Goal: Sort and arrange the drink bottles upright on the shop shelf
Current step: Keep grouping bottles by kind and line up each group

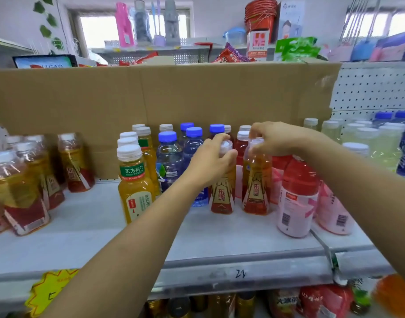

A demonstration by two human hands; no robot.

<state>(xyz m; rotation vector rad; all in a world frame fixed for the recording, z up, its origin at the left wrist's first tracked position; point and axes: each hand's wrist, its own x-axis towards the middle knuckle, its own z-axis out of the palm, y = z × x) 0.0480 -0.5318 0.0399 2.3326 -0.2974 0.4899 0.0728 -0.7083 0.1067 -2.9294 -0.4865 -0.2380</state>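
Both hands busy mid-frame: my left hand wraps one amber plastic bottle's neck, my right hand pinches its twin's white cap, both upright on the smooth grey shelf.

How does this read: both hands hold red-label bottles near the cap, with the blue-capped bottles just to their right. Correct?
One slip: the head view shows the blue-capped bottles to their left, not right. The left hand and right hand do hold red-label bottles near the cap.
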